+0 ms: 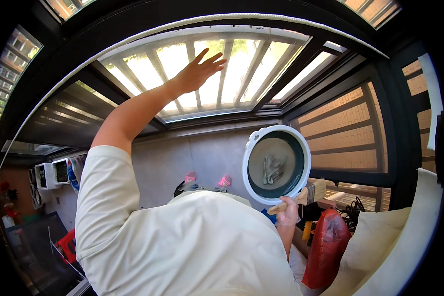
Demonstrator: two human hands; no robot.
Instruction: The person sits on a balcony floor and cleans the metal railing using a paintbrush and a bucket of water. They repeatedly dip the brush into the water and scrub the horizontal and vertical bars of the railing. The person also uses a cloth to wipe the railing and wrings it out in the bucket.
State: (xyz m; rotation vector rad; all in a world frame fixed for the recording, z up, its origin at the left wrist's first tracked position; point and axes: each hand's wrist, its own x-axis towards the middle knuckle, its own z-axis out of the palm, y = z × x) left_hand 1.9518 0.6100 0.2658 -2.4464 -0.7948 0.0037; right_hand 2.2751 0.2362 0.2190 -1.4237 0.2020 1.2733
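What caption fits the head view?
Right hand holding a flat wooden brush beside a round white-rimmed basin; open left hand before a sunlit glass window.

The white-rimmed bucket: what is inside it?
Inside the bucket is a crumpled grey cloth, perhaps in cloudy water. What is under the cloth is covered and cannot be seen.

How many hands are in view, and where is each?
2. The left hand is raised open in front of the barred window; the right hand holds a brush beside the white-rimmed bucket.
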